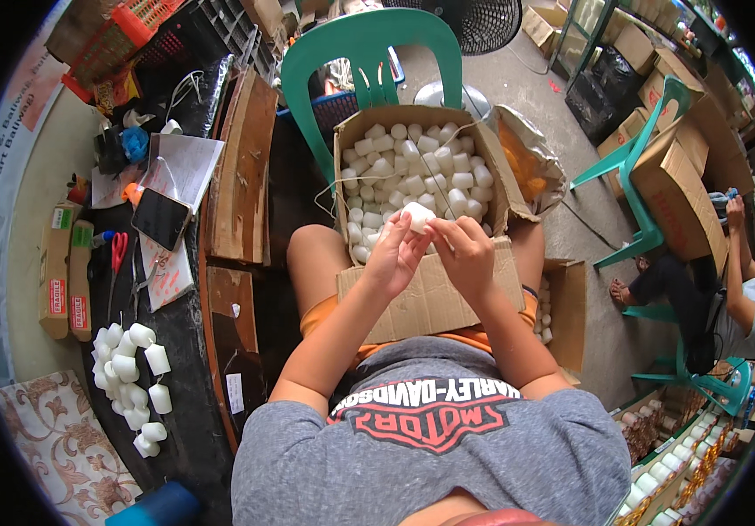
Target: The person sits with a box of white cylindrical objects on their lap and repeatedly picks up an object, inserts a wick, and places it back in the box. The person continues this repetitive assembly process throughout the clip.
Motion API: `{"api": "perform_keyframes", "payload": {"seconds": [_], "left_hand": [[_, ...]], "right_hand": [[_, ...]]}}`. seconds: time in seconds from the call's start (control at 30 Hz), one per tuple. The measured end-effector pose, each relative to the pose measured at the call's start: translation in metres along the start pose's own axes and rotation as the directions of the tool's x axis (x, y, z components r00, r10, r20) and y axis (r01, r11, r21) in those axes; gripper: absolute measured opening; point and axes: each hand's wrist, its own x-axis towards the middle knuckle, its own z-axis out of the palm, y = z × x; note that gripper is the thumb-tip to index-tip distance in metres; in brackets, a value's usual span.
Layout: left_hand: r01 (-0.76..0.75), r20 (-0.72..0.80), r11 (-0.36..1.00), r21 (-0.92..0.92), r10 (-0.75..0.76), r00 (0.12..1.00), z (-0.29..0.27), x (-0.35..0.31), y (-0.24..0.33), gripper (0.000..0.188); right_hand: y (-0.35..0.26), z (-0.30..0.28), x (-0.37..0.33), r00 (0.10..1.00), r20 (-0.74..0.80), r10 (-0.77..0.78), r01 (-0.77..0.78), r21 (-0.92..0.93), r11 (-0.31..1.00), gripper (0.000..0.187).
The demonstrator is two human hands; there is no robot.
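Observation:
Over the near edge of the box, my left hand (pixel 398 254) is closed round a short white rounded cylinder (pixel 419 216), held between thumb and fingers. Close beside it, my right hand (pixel 467 254) is pinched, its fingertips near the cylinder. A thin dark strand (pixel 441 188) runs up from the right fingers across the box; where it ends is hidden. The open cardboard box (pixel 342 162) between my knees is full of loose white cylinders of the same kind. Its front flap (pixel 434 294) hangs down over my lap.
On the black-covered table at left lie a bunch of strung white cylinders (pixel 132 373), a phone (pixel 162 217) and red scissors (pixel 118 254). Behind the box stands a green chair (pixel 307 79). Another person (pixel 746 298) sits at far right. A second box (pixel 570 307) stands by my right leg.

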Motion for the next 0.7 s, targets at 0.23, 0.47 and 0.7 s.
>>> {"api": "perform_keyframes", "payload": {"seconds": [0.23,0.47,0.7], "left_hand": [[-0.074,-0.058,0.996,0.048,0.076,0.995,-0.007,0.001,0.004,0.039],[-0.114,-0.053,0.992,0.048,0.116,0.992,-0.003,0.0,0.0,0.046],[-0.088,-0.057,0.994,0.062,0.092,0.994,-0.002,-0.002,0.002,0.044]], "right_hand": [[-0.004,0.003,0.003,0.993,0.059,0.1,-0.107,0.147,0.983,0.012],[-0.006,0.004,0.005,0.99,0.054,0.128,-0.132,0.088,0.987,0.012],[-0.009,0.003,0.003,0.993,0.053,0.108,-0.11,0.02,0.994,0.011]]}}
